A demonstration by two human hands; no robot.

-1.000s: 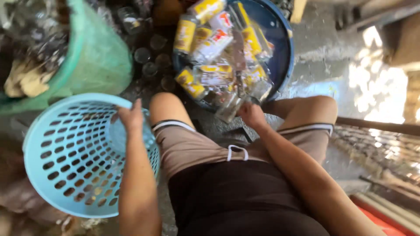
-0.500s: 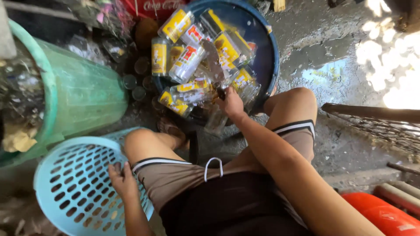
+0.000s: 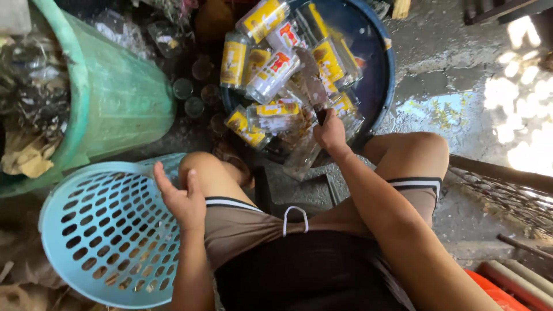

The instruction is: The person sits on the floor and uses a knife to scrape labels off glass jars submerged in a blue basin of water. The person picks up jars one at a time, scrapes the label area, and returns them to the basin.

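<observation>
Right hand [image 3: 329, 133], centre of frame, fingers curled tight round the dark handle of a knife [image 3: 311, 86]; blade points up over the glass jars [image 3: 271, 72]. Jars with yellow and red labels lie heaped in a dark blue tub [image 3: 377, 80], upper centre. Left hand [image 3: 183, 198], lower left, empty, fingers loosely spread, hovering at the rim of a light blue perforated basket [image 3: 103, 230]. Green bin [image 3: 115, 98] with scraps at upper left. Wet concrete floor [image 3: 455, 75] on the right.
</observation>
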